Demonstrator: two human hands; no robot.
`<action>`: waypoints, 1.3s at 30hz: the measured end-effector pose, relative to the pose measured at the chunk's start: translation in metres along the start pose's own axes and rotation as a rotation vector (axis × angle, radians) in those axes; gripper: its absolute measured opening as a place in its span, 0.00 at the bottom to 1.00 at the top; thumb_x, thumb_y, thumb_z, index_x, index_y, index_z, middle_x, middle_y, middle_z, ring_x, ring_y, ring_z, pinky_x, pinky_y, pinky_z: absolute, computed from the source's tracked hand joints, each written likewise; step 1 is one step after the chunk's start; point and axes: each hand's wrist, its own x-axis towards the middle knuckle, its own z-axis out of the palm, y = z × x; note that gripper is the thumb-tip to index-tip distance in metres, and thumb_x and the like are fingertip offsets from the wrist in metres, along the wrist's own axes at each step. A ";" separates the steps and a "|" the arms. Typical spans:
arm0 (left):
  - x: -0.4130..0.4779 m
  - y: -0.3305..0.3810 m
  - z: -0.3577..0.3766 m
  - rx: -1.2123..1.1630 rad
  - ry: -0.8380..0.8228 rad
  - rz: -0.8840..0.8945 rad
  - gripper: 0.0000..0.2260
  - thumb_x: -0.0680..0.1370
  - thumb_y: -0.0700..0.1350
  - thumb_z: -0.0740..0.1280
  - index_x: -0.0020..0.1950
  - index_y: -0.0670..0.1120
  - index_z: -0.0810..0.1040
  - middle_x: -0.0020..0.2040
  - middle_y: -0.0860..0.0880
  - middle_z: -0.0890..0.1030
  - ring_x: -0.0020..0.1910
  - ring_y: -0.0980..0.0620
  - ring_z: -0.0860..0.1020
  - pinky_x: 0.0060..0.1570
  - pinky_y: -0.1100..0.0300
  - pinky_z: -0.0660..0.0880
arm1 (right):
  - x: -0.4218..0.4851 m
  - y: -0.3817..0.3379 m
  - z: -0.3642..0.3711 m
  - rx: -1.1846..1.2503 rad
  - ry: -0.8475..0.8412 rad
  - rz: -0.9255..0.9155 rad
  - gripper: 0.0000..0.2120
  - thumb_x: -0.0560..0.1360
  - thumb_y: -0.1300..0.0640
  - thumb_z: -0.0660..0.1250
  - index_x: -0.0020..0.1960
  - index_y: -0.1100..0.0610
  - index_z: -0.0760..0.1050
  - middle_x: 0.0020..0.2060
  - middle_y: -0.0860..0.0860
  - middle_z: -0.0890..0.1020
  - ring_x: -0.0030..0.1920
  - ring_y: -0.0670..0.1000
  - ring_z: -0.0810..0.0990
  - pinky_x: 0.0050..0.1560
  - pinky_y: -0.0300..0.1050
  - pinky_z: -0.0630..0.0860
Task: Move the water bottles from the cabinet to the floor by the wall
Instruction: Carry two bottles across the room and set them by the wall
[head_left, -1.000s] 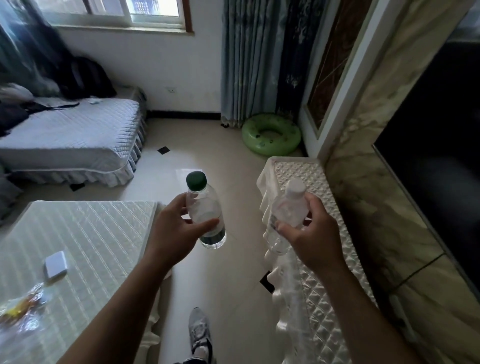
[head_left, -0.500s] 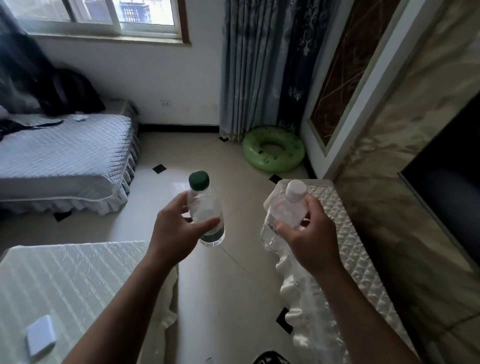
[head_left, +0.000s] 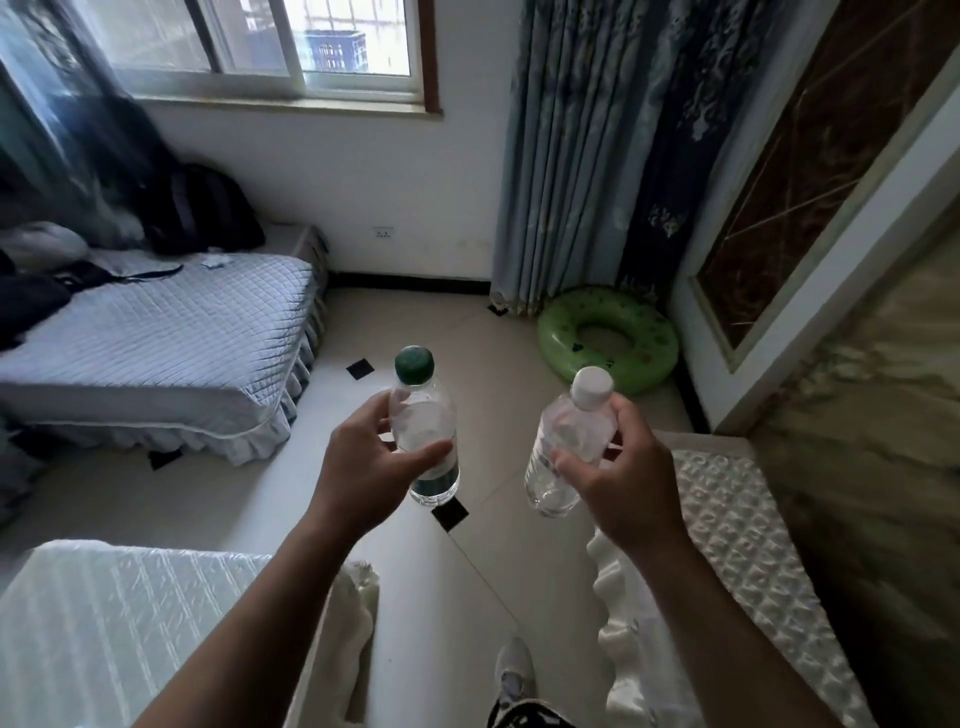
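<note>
The green-capped bottle (head_left: 423, 431) is in the air over the tiled floor (head_left: 234, 499), close to upright. The left hand (head_left: 363, 467) grasps it, thumb across the near side of its clear middle and fingers curled round the far side. Just to its right, apart from it, the white-capped bottle (head_left: 571, 441) leans with its cap tipped up and to the right. The right hand (head_left: 618, 478) is wrapped round its upper body below the neck. Gripping each bottle at mid-body, cap uppermost, looks like a plain carrying hold, one per hand so both travel in a single trip.

Both bottles are off the cloth-covered cabinet (head_left: 727, 519) at the near right and none is set down yet, so this reads as the carry. Ahead, the floor runs to the far wall (head_left: 363, 171) under the window (head_left: 260, 36). A green swim ring (head_left: 608, 338) lies at the foot of the curtain (head_left: 571, 156) on the far right, and a quilted bed (head_left: 156, 338) fills the left. A covered table (head_left: 130, 623) sits at the near left, so the open path lies between it and the cabinet. A shoe (head_left: 514, 670) shows below.
</note>
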 end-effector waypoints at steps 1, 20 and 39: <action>0.018 -0.001 0.005 0.012 0.013 -0.002 0.23 0.62 0.52 0.79 0.54 0.62 0.77 0.49 0.57 0.83 0.49 0.59 0.81 0.46 0.57 0.82 | 0.021 0.002 0.003 0.005 -0.010 -0.008 0.32 0.64 0.49 0.78 0.65 0.50 0.72 0.43 0.47 0.83 0.41 0.49 0.82 0.46 0.49 0.80; 0.267 -0.029 0.033 0.002 0.106 -0.059 0.27 0.60 0.57 0.77 0.58 0.55 0.79 0.50 0.56 0.83 0.49 0.58 0.81 0.47 0.56 0.82 | 0.291 0.001 0.080 -0.001 -0.069 -0.119 0.32 0.64 0.52 0.78 0.66 0.49 0.71 0.47 0.43 0.80 0.45 0.47 0.80 0.46 0.38 0.73; 0.525 -0.103 -0.051 0.006 0.111 -0.076 0.23 0.63 0.52 0.79 0.55 0.56 0.79 0.47 0.57 0.85 0.46 0.59 0.83 0.45 0.59 0.81 | 0.505 -0.057 0.258 -0.022 -0.093 -0.102 0.32 0.63 0.50 0.77 0.65 0.50 0.72 0.50 0.50 0.83 0.47 0.51 0.81 0.50 0.46 0.79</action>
